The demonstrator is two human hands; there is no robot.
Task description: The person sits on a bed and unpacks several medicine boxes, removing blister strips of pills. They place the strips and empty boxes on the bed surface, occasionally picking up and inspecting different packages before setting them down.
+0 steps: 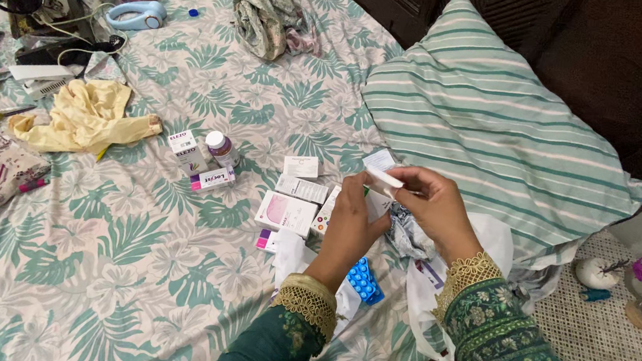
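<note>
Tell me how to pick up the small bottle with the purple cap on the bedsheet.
Grip the small bottle around its purple cap and neck, coming from above. It seems to stand nearly upright on the bedsheet, with small boxes crowding its left and front; fingers likely fit best at the top.

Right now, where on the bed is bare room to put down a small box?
Bare leaf-print bedsheet lies below the yellow cloth and left of the left hand. It is crowded around the white and pink medicine boxes beside both hands.

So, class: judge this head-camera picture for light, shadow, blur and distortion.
Head view: soft, even indoor light, faint shadows under the left hand and right hand; small white box slightly blurred; dark headboard underexposed; wide-angle bending at the edges.
</note>
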